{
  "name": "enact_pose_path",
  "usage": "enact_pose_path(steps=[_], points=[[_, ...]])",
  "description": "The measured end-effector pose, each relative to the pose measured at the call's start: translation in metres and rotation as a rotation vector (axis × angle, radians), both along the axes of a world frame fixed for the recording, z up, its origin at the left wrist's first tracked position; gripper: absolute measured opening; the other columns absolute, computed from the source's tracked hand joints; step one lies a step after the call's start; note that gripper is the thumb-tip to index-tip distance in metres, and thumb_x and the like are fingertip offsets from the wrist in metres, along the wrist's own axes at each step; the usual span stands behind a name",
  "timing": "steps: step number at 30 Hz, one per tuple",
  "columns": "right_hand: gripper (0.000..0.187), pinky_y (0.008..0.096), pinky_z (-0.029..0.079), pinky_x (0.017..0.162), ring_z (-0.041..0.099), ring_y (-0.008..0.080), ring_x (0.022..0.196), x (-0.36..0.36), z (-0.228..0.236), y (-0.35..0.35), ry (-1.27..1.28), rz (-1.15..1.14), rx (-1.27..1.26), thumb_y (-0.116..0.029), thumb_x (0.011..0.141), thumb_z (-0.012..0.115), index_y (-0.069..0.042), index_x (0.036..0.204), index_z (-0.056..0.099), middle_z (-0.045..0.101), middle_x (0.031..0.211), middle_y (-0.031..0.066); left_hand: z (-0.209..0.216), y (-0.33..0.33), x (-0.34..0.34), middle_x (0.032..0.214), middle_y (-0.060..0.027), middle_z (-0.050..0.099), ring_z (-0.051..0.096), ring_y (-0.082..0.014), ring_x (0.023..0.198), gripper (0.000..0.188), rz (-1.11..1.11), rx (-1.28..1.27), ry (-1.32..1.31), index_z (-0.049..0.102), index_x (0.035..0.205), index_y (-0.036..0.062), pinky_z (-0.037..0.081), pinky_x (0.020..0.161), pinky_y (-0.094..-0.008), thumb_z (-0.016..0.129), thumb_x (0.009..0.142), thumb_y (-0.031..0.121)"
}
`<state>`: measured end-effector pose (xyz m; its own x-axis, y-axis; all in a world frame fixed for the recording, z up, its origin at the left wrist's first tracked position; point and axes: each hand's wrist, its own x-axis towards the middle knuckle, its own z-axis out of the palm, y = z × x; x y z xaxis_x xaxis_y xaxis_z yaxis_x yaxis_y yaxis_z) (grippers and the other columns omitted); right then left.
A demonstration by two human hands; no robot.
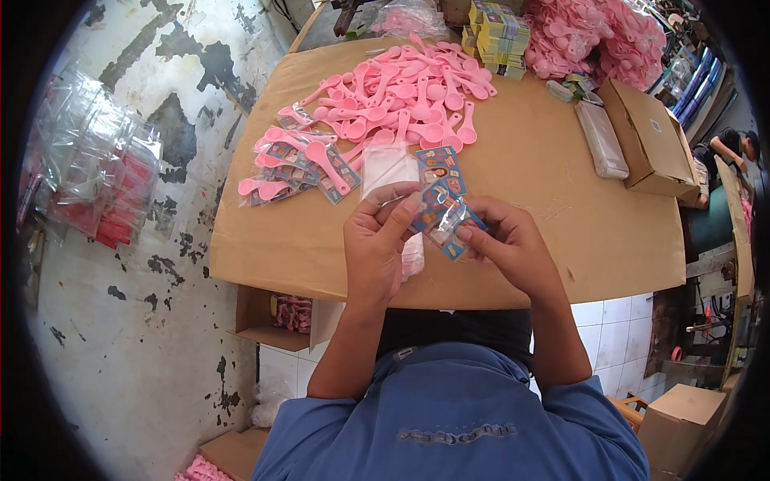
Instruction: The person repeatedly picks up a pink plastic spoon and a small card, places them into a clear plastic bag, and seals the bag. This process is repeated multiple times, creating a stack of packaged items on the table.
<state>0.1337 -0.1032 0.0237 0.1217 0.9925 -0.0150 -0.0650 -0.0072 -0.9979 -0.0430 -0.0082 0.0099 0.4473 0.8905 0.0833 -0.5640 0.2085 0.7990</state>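
Observation:
Over the table's near side, my left hand (378,234) and my right hand (513,244) pinch a blue printed card (443,210) in a clear plastic bag between them. Shiny film shows over the card's lower part; whether a spoon is inside I cannot tell. Just beyond lies a blue printed card (443,163), beside a stack of clear plastic bags (390,164). A large heap of loose pink measuring spoons (413,90) spreads farther back. To the left, several pink spoons are bagged with blue cards (303,166) in a small pile.
Brown cardboard covers the table (553,264). Bundled yellow cards (499,38) and big bags of pink spoons (593,36) stand at the back. An open cardboard box (648,138) is at right. Plastic bags hang on the left wall (172,305). A co-worker (726,152) is at far right.

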Motion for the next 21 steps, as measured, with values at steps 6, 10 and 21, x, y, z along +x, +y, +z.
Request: enact_pose_path(steps=[6,10,21], points=[[0.018,0.0240,0.052,0.069,0.064,0.0080,0.080,0.002,-0.015,-0.002,0.200,-0.151,0.052,-0.011,0.095,0.072,-0.003,0.107,0.060,0.067,0.094,0.0019,0.001,-0.009,0.014,0.109,-0.0139,0.073,0.072,-0.0178,0.095,0.029,0.015,-0.005,0.018,0.062,0.122,-0.0051,0.060,0.086,-0.0331,0.068,0.095,0.003],[0.018,0.0239,0.052,0.071,0.064,0.0084,0.082,-0.016,-0.020,0.011,0.197,-0.269,0.281,-0.011,0.097,0.070,-0.003,0.111,0.061,0.068,0.095,0.0018,-0.003,-0.025,0.020,0.112,-0.0083,0.072,0.067,-0.0107,0.101,0.031,0.018,0.022,0.039,0.064,0.123,-0.0027,0.051,0.092,-0.0268,0.073,0.094,0.004],[0.020,0.0269,0.058,0.065,0.067,0.0109,0.075,-0.037,-0.017,-0.007,0.319,-0.103,0.096,-0.015,0.100,0.066,0.002,0.112,0.065,0.070,0.090,0.0066,0.018,-0.022,0.019,0.145,-0.0291,0.050,0.051,-0.0388,0.137,0.072,-0.019,-0.008,-0.334,0.024,0.161,0.0166,0.043,0.116,-0.0518,0.049,0.097,-0.003]])
